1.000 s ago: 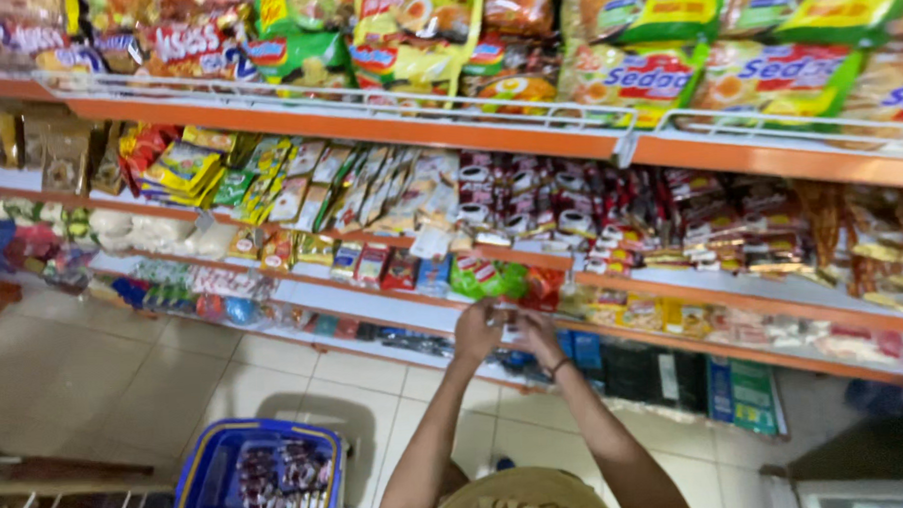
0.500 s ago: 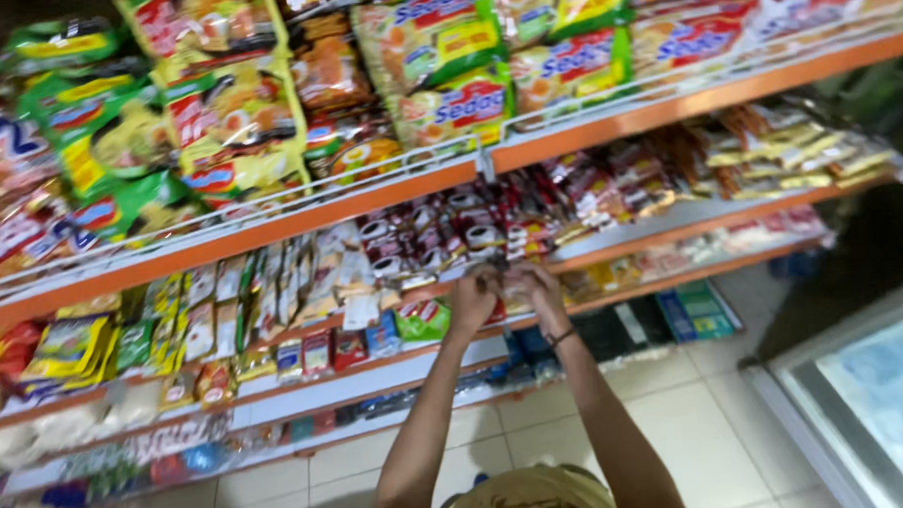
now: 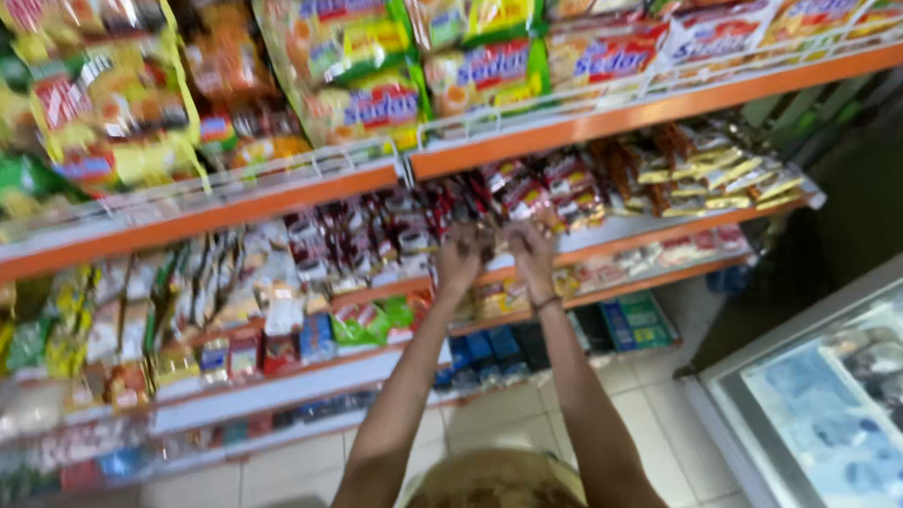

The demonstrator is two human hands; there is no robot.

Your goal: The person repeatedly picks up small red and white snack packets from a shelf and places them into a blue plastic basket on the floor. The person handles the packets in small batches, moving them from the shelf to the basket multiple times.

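Both my arms reach up to the middle shelf of a shop rack. My left hand (image 3: 459,261) and my right hand (image 3: 529,251) are side by side at a row of small dark red snack packets (image 3: 514,190), fingers curled into them. The picture is blurred, so I cannot make out exactly which packet each hand has. A thin band sits on my right wrist. The orange-edged shelf (image 3: 657,107) above carries big noodle packets.
The rack has several orange and white shelves full of sachets and snack bags (image 3: 274,320). A glass-topped chest freezer (image 3: 837,391) stands at the right. Pale floor tiles (image 3: 497,413) lie below. The top of my hat (image 3: 495,488) shows at the bottom edge.
My view swung up and to the right; the blue basket on the floor left the frame and the freezer came in. My hands rose from the lower shelf to the red packets.
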